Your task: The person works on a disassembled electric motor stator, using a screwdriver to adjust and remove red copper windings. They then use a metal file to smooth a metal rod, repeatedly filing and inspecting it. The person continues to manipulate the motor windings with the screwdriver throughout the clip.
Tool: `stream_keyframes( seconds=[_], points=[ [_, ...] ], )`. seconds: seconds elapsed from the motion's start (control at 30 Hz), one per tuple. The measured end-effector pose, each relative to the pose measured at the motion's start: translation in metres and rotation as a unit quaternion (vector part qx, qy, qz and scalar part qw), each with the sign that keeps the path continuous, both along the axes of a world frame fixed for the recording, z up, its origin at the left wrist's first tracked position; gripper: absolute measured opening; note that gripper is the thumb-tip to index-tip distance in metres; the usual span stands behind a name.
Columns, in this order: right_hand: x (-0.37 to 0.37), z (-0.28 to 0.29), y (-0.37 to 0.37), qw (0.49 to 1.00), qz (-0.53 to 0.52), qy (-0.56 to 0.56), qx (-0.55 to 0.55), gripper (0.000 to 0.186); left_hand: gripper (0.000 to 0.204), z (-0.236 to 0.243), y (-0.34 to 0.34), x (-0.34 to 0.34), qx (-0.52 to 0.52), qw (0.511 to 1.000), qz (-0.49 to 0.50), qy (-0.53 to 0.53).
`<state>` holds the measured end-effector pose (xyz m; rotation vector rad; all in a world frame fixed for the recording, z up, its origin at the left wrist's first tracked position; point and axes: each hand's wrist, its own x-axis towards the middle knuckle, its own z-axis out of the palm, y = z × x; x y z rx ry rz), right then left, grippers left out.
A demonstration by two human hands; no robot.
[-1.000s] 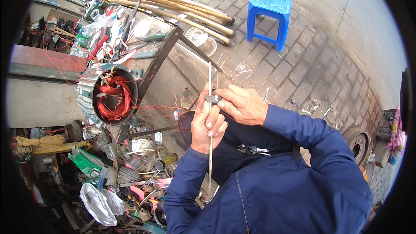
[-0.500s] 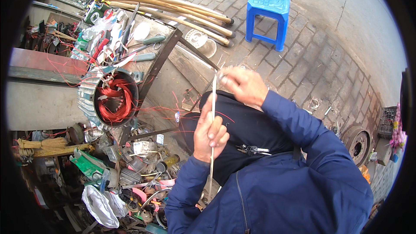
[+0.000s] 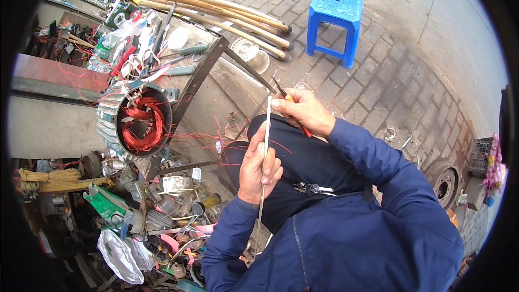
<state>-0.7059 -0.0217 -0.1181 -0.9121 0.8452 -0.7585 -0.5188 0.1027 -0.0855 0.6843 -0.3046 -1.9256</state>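
Note:
A long thin pale strip [image 3: 267,124] stands nearly upright in front of me, its lower end trailing past my left forearm. My left hand [image 3: 259,170] is closed round its middle. My right hand [image 3: 304,111], just right of the strip's top, grips pliers with red and orange handles [image 3: 307,131]; their slim dark jaws point up and away, slightly parted. Whether the fingertips also touch the strip, I cannot tell. To the left, a ribbed motor housing [image 3: 108,121] lies on its side, red wire windings [image 3: 143,130] inside. Loose red wires run from it toward my knees.
Hand tools and plastic bags cover the metal-framed bench [image 3: 200,70] beyond the motor. Long wooden poles [image 3: 232,11] lie behind it. A blue plastic stool [image 3: 335,21] stands on the paving. Scrap parts and a white bag [image 3: 120,257] heap at lower left. Keys [image 3: 313,188] rest on my lap.
My right hand has turned slightly, and the pliers in it now show clearly, jaws upward. My left hand keeps the strip, shifted slightly left and down.

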Motion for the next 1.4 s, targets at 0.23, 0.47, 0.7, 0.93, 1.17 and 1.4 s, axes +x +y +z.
stream_keyframes(
  seconds=[0.23,0.47,0.7,0.93,1.17,1.4],
  points=[
    [0.005,0.012,-0.018,0.991,-0.040,-0.126,0.032,0.011,0.050,0.006,0.018,0.008,0.011,1.000,-0.010,0.009],
    [-0.001,0.001,-0.028,0.980,-0.097,0.072,-0.158,0.024,0.049,-0.007,0.035,0.013,0.026,0.998,-0.004,0.062],
    [0.005,0.020,0.044,0.826,0.060,0.305,-0.470,0.034,0.045,-0.010,0.020,0.020,0.005,0.999,0.024,0.035],
    [0.007,0.009,0.050,0.809,0.069,0.310,-0.495,0.032,0.043,-0.011,0.019,0.020,0.004,0.999,0.022,0.025],
    [-0.001,0.010,0.005,0.841,-0.022,0.403,-0.360,0.040,0.050,-0.010,0.036,0.015,0.006,0.999,-0.023,0.022],
    [-0.024,-0.002,-0.045,0.878,-0.099,0.331,-0.332,0.039,0.050,-0.004,0.044,0.026,-0.022,1.000,0.001,-0.014]
  ],
)
